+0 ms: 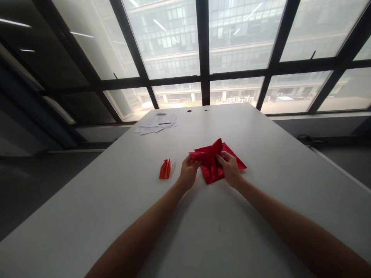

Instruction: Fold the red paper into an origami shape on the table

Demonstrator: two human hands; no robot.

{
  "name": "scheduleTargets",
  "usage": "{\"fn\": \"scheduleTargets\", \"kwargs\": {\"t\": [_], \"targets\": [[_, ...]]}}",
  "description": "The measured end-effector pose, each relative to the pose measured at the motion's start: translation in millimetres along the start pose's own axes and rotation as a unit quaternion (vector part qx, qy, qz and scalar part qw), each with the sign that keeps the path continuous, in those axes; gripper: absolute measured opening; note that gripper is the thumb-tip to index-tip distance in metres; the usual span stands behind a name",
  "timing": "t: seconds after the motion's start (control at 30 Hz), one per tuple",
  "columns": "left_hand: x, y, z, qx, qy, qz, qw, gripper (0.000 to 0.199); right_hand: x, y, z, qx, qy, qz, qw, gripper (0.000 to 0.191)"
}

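Observation:
A glossy red sheet (213,173), like wrapping paper or thin plastic, lies partly flat on the white table with its upper part gathered up in folds. My left hand (189,171) is closed on the folded left edge of it. My right hand (229,166) pinches the gathered folds near the middle, its fingertips partly hidden in the red material. To the left of my left hand, apart from it, stands a small folded orange paper piece (165,170).
The long white table (121,212) reaches toward large windows (174,42). A stack of white papers (156,124) with a dark pen-like item (165,123) lies at the far left. Two small dark round spots sit near the far edge. A blue curtain (31,104) hangs at left.

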State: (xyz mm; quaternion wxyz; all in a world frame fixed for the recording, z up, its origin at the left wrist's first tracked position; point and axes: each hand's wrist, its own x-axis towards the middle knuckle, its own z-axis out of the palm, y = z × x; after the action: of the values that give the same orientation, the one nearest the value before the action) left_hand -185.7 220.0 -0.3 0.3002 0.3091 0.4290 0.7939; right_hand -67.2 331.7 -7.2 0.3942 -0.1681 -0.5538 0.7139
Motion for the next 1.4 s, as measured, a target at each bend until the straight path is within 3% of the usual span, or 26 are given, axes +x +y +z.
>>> {"fn": "scheduleTargets", "kwargs": {"t": [0.17,0.27,0.33,0.4,0.43,0.53,0.63,0.73,1.0,1.17,1.27,1.4], "targets": [[0.1,3.4,-0.2,-0.016,-0.005,-0.013,1.000,0.016,1.4,0.3,-1.0,-0.009,-0.008,-0.004,1.000,0.028],[1.3,2.6,-1.7,-0.023,0.000,-0.025,0.999,0.027,1.3,0.2,0.4,-0.016,-0.018,-0.011,1.000,0.028],[0.5,2.2,-1.5,0.015,0.049,-0.019,0.999,0.039,1.1,-0.5,0.8,-0.027,-0.007,-0.026,0.999,0.026],[-2.7,2.6,0.9,0.105,0.113,0.025,0.988,0.042,0.2,-1.5,1.1,-0.047,0.015,-0.051,0.997,0.020],[-4.9,3.0,2.7,0.157,0.120,0.054,0.979,0.041,-0.7,-2.0,1.4,-0.059,0.025,-0.065,0.996,0.018],[-10.8,3.5,9.0,0.257,0.026,0.107,0.960,0.039,-4.4,-2.6,4.0,-0.091,0.015,-0.095,0.991,0.013],[-10.9,2.1,10.7,0.267,-0.029,0.086,0.960,0.036,-6.8,-1.2,6.2,-0.131,-0.017,-0.120,0.984,0.008],[-7.1,0.2,6.4,0.255,-0.017,0.039,0.966,0.026,-5.9,1.9,5.3,-0.152,-0.016,-0.130,0.980,0.007],[-2.7,-5.3,-3.6,0.305,0.025,0.012,0.952,0.037,4.1,14.9,-0.8,-0.157,-0.035,-0.107,0.981,0.009],[-1.6,-5.3,-6.1,0.356,0.054,0.032,0.932,0.037,10.6,23.4,-6.4,-0.163,-0.045,-0.069,0.983,0.011],[-2.3,-1.6,-5.0,0.419,0.017,0.083,0.904,0.050,10.5,23.7,-6.8,-0.166,-0.042,-0.064,0.983,0.012],[-2.2,3.9,-4.0,0.462,0.001,0.103,0.881,0.017,7.0,17.4,-4.0,-0.161,-0.044,-0.066,0.984,0.010]]}}
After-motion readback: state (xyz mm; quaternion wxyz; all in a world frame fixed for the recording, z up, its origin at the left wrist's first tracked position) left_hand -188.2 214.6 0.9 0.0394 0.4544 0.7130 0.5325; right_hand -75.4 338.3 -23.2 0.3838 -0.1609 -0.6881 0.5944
